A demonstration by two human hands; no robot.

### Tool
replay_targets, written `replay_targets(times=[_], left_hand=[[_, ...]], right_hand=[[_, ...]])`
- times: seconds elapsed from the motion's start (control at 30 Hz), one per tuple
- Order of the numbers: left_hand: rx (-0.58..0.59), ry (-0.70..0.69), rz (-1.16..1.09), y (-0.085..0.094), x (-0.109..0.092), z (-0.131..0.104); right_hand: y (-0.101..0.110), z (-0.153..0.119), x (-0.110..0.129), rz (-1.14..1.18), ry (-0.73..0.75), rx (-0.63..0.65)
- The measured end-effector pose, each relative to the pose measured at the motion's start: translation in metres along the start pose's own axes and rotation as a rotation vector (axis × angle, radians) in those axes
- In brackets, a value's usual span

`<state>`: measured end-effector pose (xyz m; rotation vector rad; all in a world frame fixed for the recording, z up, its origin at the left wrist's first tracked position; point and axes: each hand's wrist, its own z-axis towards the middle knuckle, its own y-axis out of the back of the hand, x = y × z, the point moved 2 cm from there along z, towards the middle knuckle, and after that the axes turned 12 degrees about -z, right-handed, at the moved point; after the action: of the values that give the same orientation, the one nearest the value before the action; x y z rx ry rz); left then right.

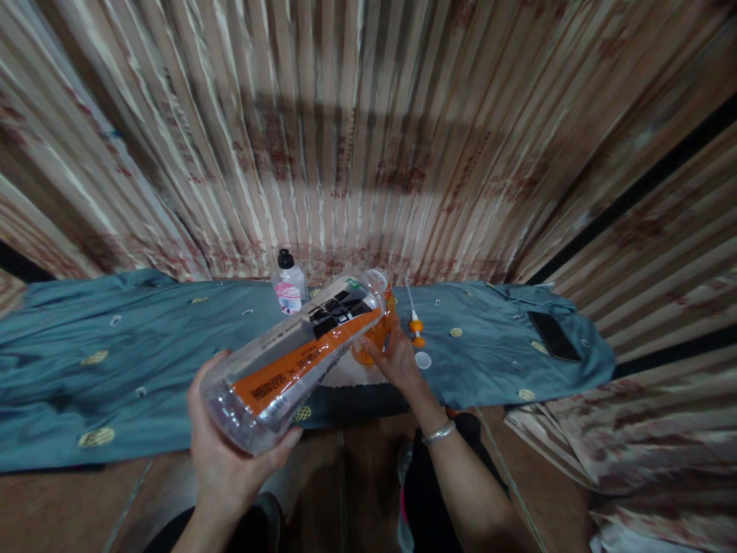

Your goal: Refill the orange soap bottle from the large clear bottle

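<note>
My left hand grips the base of a large clear bottle with an orange and black label. The bottle is tilted, its neck up and to the right, over a smaller orange bottle. Around that orange bottle my right hand is closed, keeping it upright on a white sheet. The big bottle hides part of the orange one, and I cannot tell whether liquid flows between them. An orange and white pump top and a round white cap lie just right of my right hand.
A small clear bottle with a black cap stands behind the big bottle. A dark phone lies at the right end of the bench's blue-green cloth. Pleated curtain hangs close behind, and tiled floor shows in front.
</note>
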<state>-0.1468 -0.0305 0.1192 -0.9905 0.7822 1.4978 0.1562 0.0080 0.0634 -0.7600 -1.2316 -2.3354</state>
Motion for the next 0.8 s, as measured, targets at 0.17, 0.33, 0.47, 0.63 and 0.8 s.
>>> replay_targets(times=[0.17, 0.33, 0.47, 0.63, 0.8], left_hand=[[-0.063, -0.005, -0.011, -0.009, -0.012, -0.004], [-0.011, -0.043, 0.059, -0.014, -0.019, -0.002], [-0.117, -0.004, -0.010, -0.017, -0.022, -0.004], [-0.035, -0.019, -0.008, -0.009, -0.013, 0.001], [-0.001, -0.130, 0.000, -0.008, -0.013, 0.004]], right_hand=[[0.000, 0.000, -0.001, -0.019, 0.002, 0.005], [0.000, 0.001, 0.000, -0.008, 0.026, -0.002], [0.001, 0.001, 0.000, -0.001, 0.013, 0.008], [0.002, 0.002, 0.001, 0.000, -0.009, 0.041], [0.003, 0.001, 0.001, 0.004, -0.004, 0.026]])
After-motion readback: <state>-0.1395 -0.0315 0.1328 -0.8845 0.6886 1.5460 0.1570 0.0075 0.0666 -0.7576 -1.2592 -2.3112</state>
